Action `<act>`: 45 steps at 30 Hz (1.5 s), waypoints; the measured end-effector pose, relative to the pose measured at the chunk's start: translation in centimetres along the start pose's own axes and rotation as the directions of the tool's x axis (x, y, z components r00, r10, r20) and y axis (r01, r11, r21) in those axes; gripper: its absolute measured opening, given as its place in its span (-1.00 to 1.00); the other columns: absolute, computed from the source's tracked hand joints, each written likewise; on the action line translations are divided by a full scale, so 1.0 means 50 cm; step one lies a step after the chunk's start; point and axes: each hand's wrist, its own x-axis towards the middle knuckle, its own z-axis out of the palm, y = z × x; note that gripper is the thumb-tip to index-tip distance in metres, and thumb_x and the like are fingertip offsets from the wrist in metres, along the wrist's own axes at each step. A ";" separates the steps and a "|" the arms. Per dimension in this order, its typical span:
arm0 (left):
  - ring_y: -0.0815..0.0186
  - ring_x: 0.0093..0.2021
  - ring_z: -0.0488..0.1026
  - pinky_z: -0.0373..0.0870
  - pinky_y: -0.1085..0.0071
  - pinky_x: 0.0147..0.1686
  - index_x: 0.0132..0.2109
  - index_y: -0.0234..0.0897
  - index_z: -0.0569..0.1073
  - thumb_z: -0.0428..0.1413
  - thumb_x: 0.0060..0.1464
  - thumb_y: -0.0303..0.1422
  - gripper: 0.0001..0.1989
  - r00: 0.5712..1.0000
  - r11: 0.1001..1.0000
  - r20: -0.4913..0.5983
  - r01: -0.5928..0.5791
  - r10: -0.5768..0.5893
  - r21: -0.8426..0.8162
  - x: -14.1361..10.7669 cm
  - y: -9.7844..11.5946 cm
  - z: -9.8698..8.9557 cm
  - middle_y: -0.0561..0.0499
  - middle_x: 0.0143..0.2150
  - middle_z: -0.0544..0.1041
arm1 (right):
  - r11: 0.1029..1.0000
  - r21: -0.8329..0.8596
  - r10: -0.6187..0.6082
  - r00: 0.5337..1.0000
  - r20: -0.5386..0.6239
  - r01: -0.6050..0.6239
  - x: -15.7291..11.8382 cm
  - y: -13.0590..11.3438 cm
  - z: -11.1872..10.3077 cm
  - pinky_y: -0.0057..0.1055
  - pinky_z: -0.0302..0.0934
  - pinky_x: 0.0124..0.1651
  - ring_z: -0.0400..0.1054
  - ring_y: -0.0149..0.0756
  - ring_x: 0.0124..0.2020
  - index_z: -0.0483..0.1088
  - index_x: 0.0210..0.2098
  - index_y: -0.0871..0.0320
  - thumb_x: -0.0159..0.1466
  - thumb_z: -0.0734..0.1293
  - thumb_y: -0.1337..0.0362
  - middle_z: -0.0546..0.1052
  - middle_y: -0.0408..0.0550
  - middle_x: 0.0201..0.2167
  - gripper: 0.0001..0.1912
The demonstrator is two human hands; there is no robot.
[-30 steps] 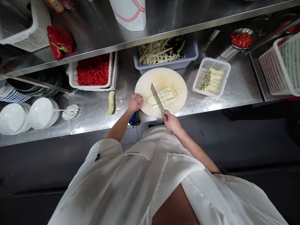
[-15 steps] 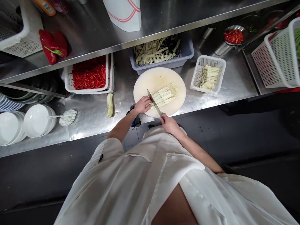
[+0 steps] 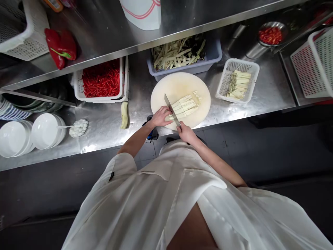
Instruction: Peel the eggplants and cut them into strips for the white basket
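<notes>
My right hand [image 3: 186, 132] is closed round the handle of a kitchen knife [image 3: 171, 109], whose blade slants away to the upper left across the round white cutting board [image 3: 179, 79]. To the left of the blade, my left hand [image 3: 161, 116] presses its bent fingers on the near end of pale peeled eggplant strips, with the thumb towards me. Cut eggplant strips [image 3: 187, 105] lie side by side on the board, right of the blade. Small scraps lie at their far right end. What sits under my left fingers is mostly hidden.
Behind the board stands a grey-blue bin [image 3: 212, 62] of eggplant strips. On the right is a white basket [image 3: 221, 86] of cut pieces; on the left, a basket [image 3: 99, 100] of shredded red peppers, a peeled eggplant [image 3: 124, 115] and white bowls [image 3: 45, 131]. A steel shelf [image 3: 104, 57] overhangs the counter.
The view has shifted slightly, so the counter things appear a little further right. My left fingers look a little more spread beside the blade. The knife stays in my right hand over the strips.
</notes>
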 end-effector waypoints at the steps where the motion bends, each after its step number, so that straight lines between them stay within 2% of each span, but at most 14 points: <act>1: -0.12 0.35 0.30 0.39 -0.14 0.34 0.16 -0.19 0.56 0.21 0.29 0.00 -0.54 1.000 1.000 0.011 -0.001 0.001 0.010 -0.003 0.002 -0.003 -0.27 0.24 0.44 | 0.999 0.043 -0.020 1.000 0.004 0.020 0.003 0.005 0.001 -0.23 0.30 -0.13 0.53 0.07 -0.20 0.31 0.16 0.14 0.55 0.16 0.14 0.65 0.13 -0.22 -0.70; 4: -0.09 0.33 0.31 0.40 -0.09 0.32 0.11 -0.19 0.57 0.14 0.35 -0.14 -0.68 1.000 0.999 0.012 0.027 -0.028 0.034 -0.008 -0.016 -0.020 -0.24 0.20 0.46 | 0.971 0.238 -0.041 0.997 0.071 0.023 -0.002 0.022 0.001 -0.28 0.30 -0.27 0.46 -0.08 -0.42 0.30 -0.01 0.03 0.54 0.20 0.06 0.53 -0.10 -0.42 -0.79; 8: -0.07 0.30 0.33 0.39 -0.07 0.33 0.09 -0.24 0.55 0.12 0.31 -0.26 -0.72 0.966 0.972 -0.141 0.226 -0.215 0.069 -0.002 -0.079 -0.062 -0.25 0.17 0.46 | 0.852 0.520 -0.047 0.982 0.186 -0.058 -0.023 0.058 -0.015 -0.39 0.15 -0.54 0.21 -0.34 -0.68 0.22 -0.18 -0.01 0.49 0.27 -0.13 0.31 -0.31 -0.56 -0.65; 11: -0.07 0.30 0.35 0.36 -0.05 0.36 0.12 -0.26 0.51 0.15 0.22 -0.33 -0.66 0.941 0.955 -0.207 0.288 -0.269 0.067 0.006 -0.099 -0.088 -0.24 0.18 0.47 | 0.725 0.682 -0.047 0.981 0.188 -0.096 -0.068 0.119 -0.052 -0.45 0.04 -0.63 0.12 -0.43 -0.70 0.20 -0.23 0.00 0.41 0.37 -0.23 0.26 -0.34 -0.55 -0.53; 13: -0.08 0.34 0.33 0.31 -0.06 0.40 0.17 -0.27 0.49 0.17 0.17 -0.36 -0.59 0.942 0.963 -0.232 0.264 -0.244 0.057 0.023 -0.084 -0.090 -0.24 0.22 0.48 | 0.630 0.761 0.014 0.981 0.191 -0.157 -0.121 0.179 -0.085 -0.46 0.00 -0.66 0.08 -0.46 -0.71 0.18 -0.25 0.00 0.34 0.43 -0.26 0.24 -0.35 -0.56 -0.47; 17: -0.09 0.43 0.30 0.21 -0.06 0.49 0.31 -0.32 0.43 0.13 0.32 -0.21 -0.51 0.933 0.969 -0.265 0.246 -0.243 -0.021 0.129 -0.009 -0.032 -0.29 0.33 0.46 | 0.441 0.831 0.220 0.939 0.266 -0.338 -0.255 0.308 -0.137 -0.45 -0.05 -0.67 -0.06 -0.49 -0.71 0.15 -0.27 -0.02 0.26 0.52 -0.23 0.21 -0.36 -0.59 -0.42; 20: -0.21 0.54 0.17 0.08 -0.15 0.54 0.47 -0.46 0.28 0.08 0.38 0.04 -0.23 0.925 0.941 -0.175 0.327 -0.337 -0.081 0.240 0.064 0.056 -0.43 0.48 0.32 | 0.357 0.827 0.306 0.891 0.336 -0.435 -0.323 0.366 -0.137 -0.45 -0.08 -0.68 -0.11 -0.48 -0.71 0.13 -0.28 -0.03 0.23 0.53 -0.22 0.21 -0.35 -0.61 -0.41; 22: -0.34 0.61 0.01 -0.08 -0.27 0.56 0.53 -0.56 0.17 0.08 0.35 0.14 -0.06 0.912 0.916 -0.091 0.395 -0.400 -0.065 0.290 0.114 0.113 -0.53 0.56 0.17 | 0.318 0.825 0.311 0.873 0.375 -0.468 -0.333 0.381 -0.122 -0.46 -0.10 -0.69 -0.13 -0.49 -0.71 0.13 -0.27 -0.03 0.22 0.53 -0.22 0.22 -0.35 -0.61 -0.40; 24: -0.39 0.65 -0.19 -0.26 -0.34 0.57 0.57 -0.64 0.06 0.06 0.34 0.16 0.03 0.896 0.897 -0.055 0.441 -0.441 -0.005 0.310 0.160 0.152 -0.57 0.62 0.00 | 0.285 0.831 0.276 0.871 0.406 -0.477 -0.314 0.383 -0.103 -0.48 -0.12 -0.69 -0.14 -0.51 -0.71 0.14 -0.26 -0.02 0.22 0.53 -0.24 0.21 -0.37 -0.61 -0.39; 27: -0.34 0.67 -0.36 -0.40 -0.36 0.57 0.61 -0.65 -0.05 0.02 0.38 0.10 0.02 0.885 0.883 -0.068 0.464 -0.460 0.067 0.299 0.203 0.172 -0.54 0.66 -0.15 | 0.266 0.847 0.170 0.887 0.429 -0.461 -0.247 0.373 -0.086 -0.50 -0.10 -0.70 -0.12 -0.51 -0.71 0.14 -0.24 -0.01 0.22 0.53 -0.25 0.23 -0.38 -0.61 -0.38; 31: -0.32 0.67 -0.30 -0.35 -0.38 0.56 0.61 -0.61 0.00 -0.02 0.43 0.04 -0.07 0.889 0.884 -0.098 0.455 -0.447 0.102 0.287 0.213 0.165 -0.55 0.65 -0.10 | 0.265 0.868 0.049 0.905 0.422 -0.419 -0.134 0.347 -0.100 -0.52 -0.08 -0.70 -0.11 -0.52 -0.71 0.14 -0.21 -0.01 0.20 0.55 -0.25 0.23 -0.42 -0.61 -0.36; 35: -0.31 0.66 -0.19 -0.28 -0.38 0.56 0.61 -0.54 0.06 -0.05 0.44 0.04 -0.12 0.888 0.882 -0.115 0.457 -0.445 0.113 0.304 0.222 0.155 -0.51 0.63 0.01 | 0.284 0.882 -0.018 0.918 0.396 -0.375 -0.052 0.328 -0.144 -0.54 -0.06 -0.69 -0.10 -0.52 -0.71 0.13 -0.20 -0.02 0.21 0.55 -0.25 0.22 -0.44 -0.60 -0.35; 41: -0.24 0.67 -0.18 -0.33 -0.33 0.59 0.64 -0.39 0.01 -0.09 0.45 0.08 -0.14 0.894 0.879 -0.155 0.443 -0.419 0.176 0.312 0.286 0.089 -0.40 0.66 -0.04 | 0.358 0.869 -0.121 0.905 0.407 -0.342 -0.029 0.317 -0.225 -0.51 -0.03 -0.72 -0.10 -0.51 -0.73 0.16 -0.20 -0.01 0.27 0.53 -0.20 0.23 -0.41 -0.61 -0.43; 45: -0.19 0.68 -0.22 -0.37 -0.31 0.60 0.66 -0.27 -0.03 -0.10 0.46 0.11 -0.14 0.876 0.861 -0.225 0.470 -0.427 0.196 0.246 0.278 0.031 -0.31 0.67 -0.02 | 0.390 0.841 -0.184 0.863 0.470 -0.374 -0.037 0.315 -0.237 -0.49 0.02 -0.72 -0.06 -0.50 -0.73 0.19 -0.20 0.00 0.31 0.50 -0.20 0.25 -0.39 -0.60 -0.47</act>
